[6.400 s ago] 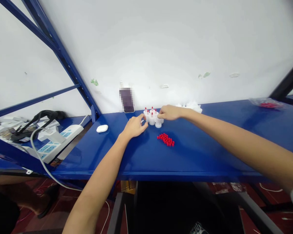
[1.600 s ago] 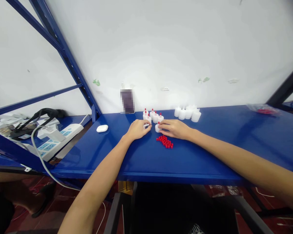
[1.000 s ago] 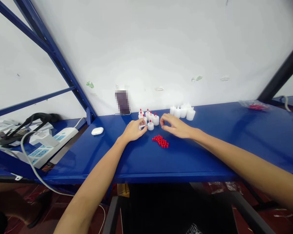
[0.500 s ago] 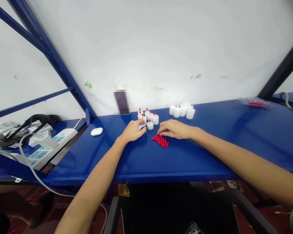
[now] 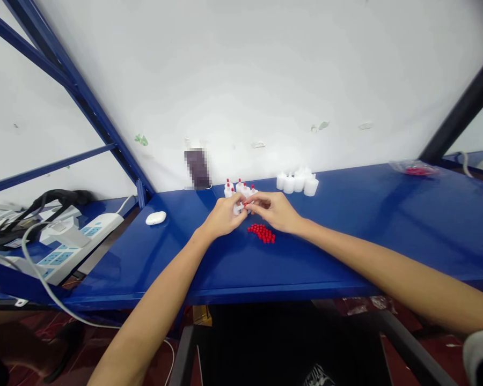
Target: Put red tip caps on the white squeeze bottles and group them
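Observation:
My left hand (image 5: 226, 215) is closed around a small white bottle (image 5: 237, 208), its nozzle tipped toward the right. Between the fingertips of my right hand (image 5: 274, 210) is a red cap (image 5: 245, 205), held at the bottle's nozzle. Whether the cap is seated on it is hidden by the fingers. Just behind both hands stand several white bottles with red caps (image 5: 228, 188), partly covered by my fingers. A pile of loose red caps (image 5: 262, 232) lies on the blue table (image 5: 233, 268) in front of my right hand.
Several white bottles without red caps (image 5: 298, 183) stand near the wall on the right. A white earbud case (image 5: 156, 217) lies left, with a blurred phone-like object (image 5: 198, 169) against the wall. A plastic bag with red contents (image 5: 416, 169) sits far right; power strips (image 5: 74, 246) lie beyond the left edge.
My right hand has moved from the pile of caps up and left to the bottle, bringing a red cap. My left hand keeps the bottle, now closer to my right hand.

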### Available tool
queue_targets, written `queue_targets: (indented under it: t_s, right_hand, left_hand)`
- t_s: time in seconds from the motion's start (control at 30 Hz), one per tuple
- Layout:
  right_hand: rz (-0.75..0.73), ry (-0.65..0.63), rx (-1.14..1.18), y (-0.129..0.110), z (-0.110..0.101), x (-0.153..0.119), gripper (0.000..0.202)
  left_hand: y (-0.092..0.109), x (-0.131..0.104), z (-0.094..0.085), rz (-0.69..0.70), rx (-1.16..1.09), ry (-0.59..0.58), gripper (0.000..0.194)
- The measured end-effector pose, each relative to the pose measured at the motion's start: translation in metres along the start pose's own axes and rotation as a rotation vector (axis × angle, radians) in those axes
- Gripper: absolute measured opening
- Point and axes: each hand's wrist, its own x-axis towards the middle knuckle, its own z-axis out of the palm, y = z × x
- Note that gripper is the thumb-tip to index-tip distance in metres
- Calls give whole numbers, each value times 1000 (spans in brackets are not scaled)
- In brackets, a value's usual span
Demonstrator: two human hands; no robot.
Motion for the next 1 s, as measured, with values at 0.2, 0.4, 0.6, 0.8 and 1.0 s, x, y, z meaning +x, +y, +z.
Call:
queue_targets:
  t_s: [0.2, 0.4, 0.6, 0.8, 1.0]
  right_hand:
    - [-182, -178, -279, 1, -10, 2, 20]
    - [-260, -275, -543, -14, -15, 18, 32]
    - [-197, -329, -574, -25, -5, 32, 36]
    - [-231, -266, -600, -26, 10, 41, 36]
    - [-210, -234, -567, -28, 17, 50, 35]
  left_hand:
    - [5, 0, 0, 31, -25, -5, 15]
    - [13, 2, -4, -33, -46, 87, 32]
    - [14, 3, -12, -79, -25, 163, 42]
    - [10, 4, -13, -108, -18, 258, 41]
    - [13, 9, -11, -115, 13, 353, 39]
